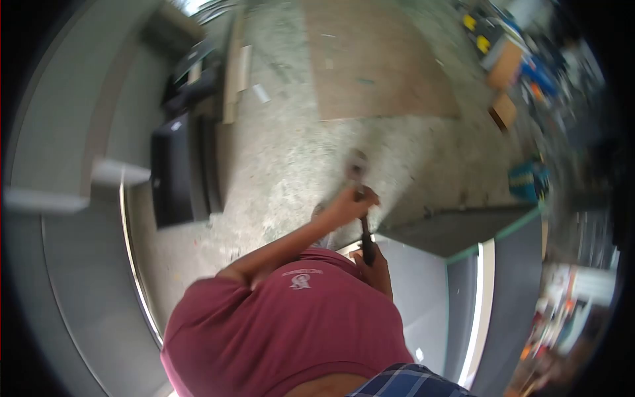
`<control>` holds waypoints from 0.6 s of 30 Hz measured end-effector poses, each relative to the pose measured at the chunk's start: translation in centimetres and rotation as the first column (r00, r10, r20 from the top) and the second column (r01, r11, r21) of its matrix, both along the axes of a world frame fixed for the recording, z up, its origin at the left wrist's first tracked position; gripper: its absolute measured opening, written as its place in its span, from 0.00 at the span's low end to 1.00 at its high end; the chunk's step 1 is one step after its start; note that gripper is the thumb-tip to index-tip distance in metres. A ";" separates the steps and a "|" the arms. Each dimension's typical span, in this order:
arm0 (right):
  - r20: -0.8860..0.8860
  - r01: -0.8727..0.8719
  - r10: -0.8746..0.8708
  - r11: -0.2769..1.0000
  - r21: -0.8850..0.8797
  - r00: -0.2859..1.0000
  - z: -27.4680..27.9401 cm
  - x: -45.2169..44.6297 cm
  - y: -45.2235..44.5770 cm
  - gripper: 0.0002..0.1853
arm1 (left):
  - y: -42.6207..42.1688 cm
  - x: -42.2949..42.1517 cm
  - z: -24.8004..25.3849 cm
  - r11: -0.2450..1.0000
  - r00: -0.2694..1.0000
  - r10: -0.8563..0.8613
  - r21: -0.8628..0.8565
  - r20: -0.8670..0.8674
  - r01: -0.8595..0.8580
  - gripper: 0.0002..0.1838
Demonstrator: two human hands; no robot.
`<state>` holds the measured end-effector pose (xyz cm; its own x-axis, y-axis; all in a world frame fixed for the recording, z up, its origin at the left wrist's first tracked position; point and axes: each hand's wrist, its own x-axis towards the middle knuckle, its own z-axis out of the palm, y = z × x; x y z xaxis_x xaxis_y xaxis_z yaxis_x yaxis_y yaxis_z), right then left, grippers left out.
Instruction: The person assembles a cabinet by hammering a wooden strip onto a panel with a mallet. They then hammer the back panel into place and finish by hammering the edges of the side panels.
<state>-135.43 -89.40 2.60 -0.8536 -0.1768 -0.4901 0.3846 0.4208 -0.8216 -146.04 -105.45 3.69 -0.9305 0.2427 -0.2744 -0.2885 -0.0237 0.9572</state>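
Observation:
A long hand tool (366, 228) with a dark grip extends away from my body above the floor. Its far head is roundish, pale and blurred by motion, so I cannot make out its kind. My right hand (374, 263) is closed around the dark grip, close to my maroon shirt. Farther up, toward the head, my left hand (356, 204) is closed at the shaft. The fingers of the left hand are partly blurred. A shoe (319, 210) shows just below my left forearm.
Brown sheet (383, 66) lies flat on the concrete floor (278, 165). A black box-like piece (177, 171) and wooden strips (234, 73) are at left. Grey panels with green edging (463, 255) stand close on my right. Cluttered tools and a cardboard box (503, 111) lie far right.

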 end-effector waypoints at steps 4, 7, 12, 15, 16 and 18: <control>-0.066 -0.060 0.055 0.995 -0.075 0.996 -0.4 -6.2 -2.2 0.25 | -3.0 -5.6 2.6 0.999 0.994 -0.010 -0.053 -0.111 0.004 0.11; -0.133 -0.050 0.024 0.980 -0.195 0.991 0.2 -9.9 -3.4 0.21 | -3.6 -9.2 4.1 0.986 0.987 -0.018 -0.165 -0.160 -0.009 0.11; -0.089 0.011 -0.034 0.968 -0.250 0.995 -0.6 -13.5 -2.4 0.20 | -1.5 -14.2 5.8 0.949 0.964 -0.179 -0.294 -0.194 0.117 0.10; -0.105 0.107 -0.138 0.961 -0.256 0.985 -3.0 -15.0 -0.1 0.23 | 2.2 -17.3 4.6 0.934 0.944 -0.276 -0.281 -0.179 0.220 0.09; -0.096 0.137 -0.163 0.962 -0.236 0.982 -2.8 -15.8 1.1 0.25 | 3.8 -18.6 4.7 0.912 0.928 -0.328 -0.315 -0.177 0.262 0.09; -0.069 0.205 -0.227 0.949 -0.239 0.971 -1.8 -17.9 3.8 0.25 | 7.4 -21.5 5.1 0.870 0.895 -0.417 -0.355 -0.157 0.343 0.10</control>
<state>-153.36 -85.65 0.79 -0.9241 -0.0805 -0.3735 0.3614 0.1334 -0.9228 -167.49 -98.08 8.78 -0.8279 0.5268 -0.1925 0.0062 0.3518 0.9361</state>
